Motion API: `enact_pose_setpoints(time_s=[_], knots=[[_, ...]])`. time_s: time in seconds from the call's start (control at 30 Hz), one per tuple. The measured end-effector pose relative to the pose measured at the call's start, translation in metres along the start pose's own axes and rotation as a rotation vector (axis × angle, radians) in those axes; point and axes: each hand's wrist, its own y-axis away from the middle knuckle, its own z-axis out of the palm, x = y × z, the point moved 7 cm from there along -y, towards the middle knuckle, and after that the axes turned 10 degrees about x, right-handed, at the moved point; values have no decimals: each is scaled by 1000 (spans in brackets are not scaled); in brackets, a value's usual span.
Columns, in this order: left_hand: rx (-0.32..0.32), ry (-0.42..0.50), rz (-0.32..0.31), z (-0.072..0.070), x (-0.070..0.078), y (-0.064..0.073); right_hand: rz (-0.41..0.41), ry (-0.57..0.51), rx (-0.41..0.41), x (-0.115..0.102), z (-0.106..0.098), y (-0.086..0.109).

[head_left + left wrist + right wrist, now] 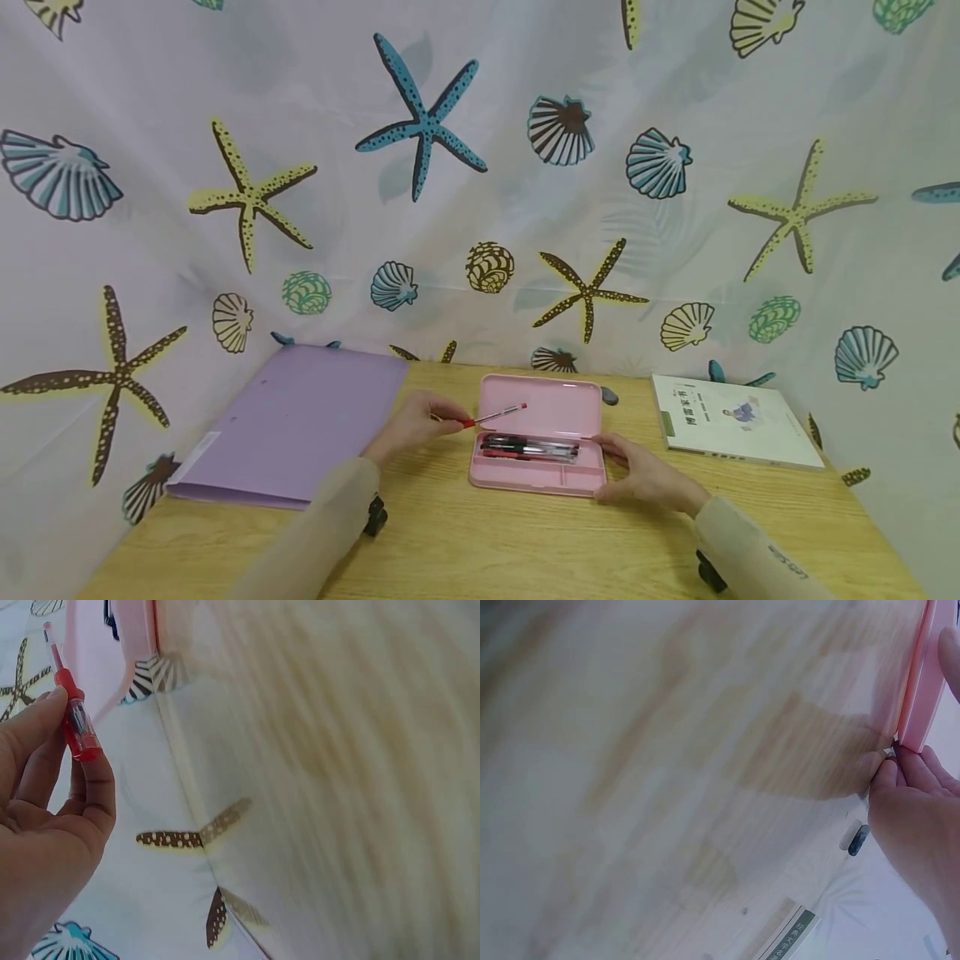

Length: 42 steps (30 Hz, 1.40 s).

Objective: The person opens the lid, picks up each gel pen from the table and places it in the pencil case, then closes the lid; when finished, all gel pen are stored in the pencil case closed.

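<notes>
Between thumb and fingers, my left hand (416,425) pinches a red pen (498,414) with a clear barrel. It is held by its red end, and its other end points right, overlapping the raised lid of a pink pencil case (517,477). The left wrist view shows the pen (78,720) close up. The case lies open, with several black and red pens (532,450) in its long rear compartment. At the case's right end, my right hand (648,477) holds it, thumb at the front corner and fingers at the back near the hinge.
A purple folder (300,417) lies to the left on the wooden table (465,550). On the right is a white book (735,421). A small dark stone-like object (610,396) sits behind the case. A curtain with starfish and shells (480,208) hangs behind the table.
</notes>
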Motion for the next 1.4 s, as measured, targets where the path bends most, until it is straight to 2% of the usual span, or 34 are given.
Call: enact_pose_setpoints(time_s=[0.13, 0.4, 0.6, 0.73, 0.83, 1.1, 1.4], knots=[[-20, 12, 0, 16, 10, -2, -11, 3, 2, -1, -2, 1], [-37, 59, -52, 47, 23, 4, -19, -6, -8, -1, 0, 1], [-61, 45, -32, 63, 31, 3, -12, -22, -17, 1, 2, 0], [-83, 34, -5, 69, 37, 2, -17, -37, -19, 1, 2, -2], [-101, 35, -24, 71, 37, 1, -18, -26, -19, 1, 1, -2], [-138, -6, -20, 78, 37, -5, -26, -15, -14, -2, -1, -1], [-142, -28, -46, 84, 40, -9, -10, -19, 0, 0, 0, -2]])
